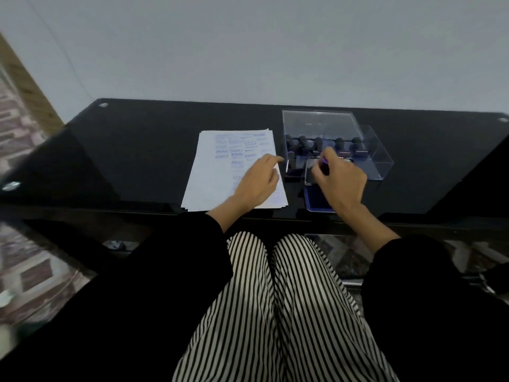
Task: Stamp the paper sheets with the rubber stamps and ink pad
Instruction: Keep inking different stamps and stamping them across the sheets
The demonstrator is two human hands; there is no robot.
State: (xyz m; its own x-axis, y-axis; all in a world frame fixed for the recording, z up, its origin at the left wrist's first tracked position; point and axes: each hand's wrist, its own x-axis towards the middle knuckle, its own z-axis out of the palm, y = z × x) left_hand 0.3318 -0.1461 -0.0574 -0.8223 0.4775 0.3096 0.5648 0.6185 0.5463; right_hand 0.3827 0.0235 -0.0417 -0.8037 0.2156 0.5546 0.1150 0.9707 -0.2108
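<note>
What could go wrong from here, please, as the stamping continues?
1. The blue ink pad lies at the black glass table's near edge; the right hand, gripping a dark rubber stamp, might push it off.
2. The left hand rests on the stamped white paper sheets; fresh ink may smear.

Left hand: your left hand (257, 179) lies palm down, fingers loose, with the index finger stretched toward the far right.
Right hand: your right hand (340, 180) sits just right of it, knuckles up, fingers curled down round a stamp (325, 161).
Wrists: both bare.
Forearms: in black sleeves, reaching away from you and converging toward the hands.
</note>
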